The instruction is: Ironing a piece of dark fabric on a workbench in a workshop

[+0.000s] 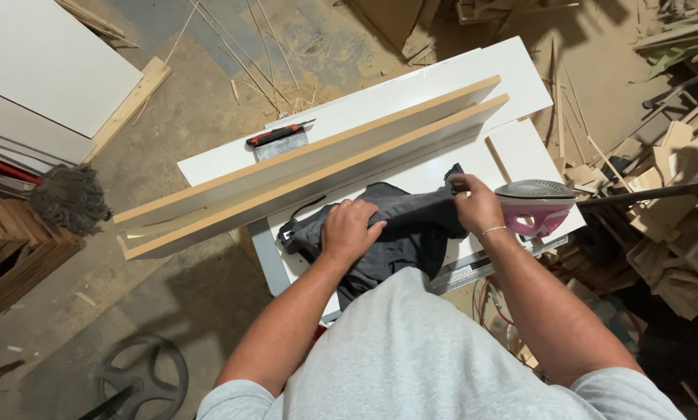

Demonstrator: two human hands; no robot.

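White worktop (520,148): dark cloth (411,222) under both hands' fingers (364,214), seemingly gripped.

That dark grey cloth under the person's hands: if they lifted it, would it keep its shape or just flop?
The dark grey cloth would probably flop: it already lies creased and bunched on the white table. It looks light, since the left hand and right hand gather it easily. A cord-like strap at its left end may dangle.
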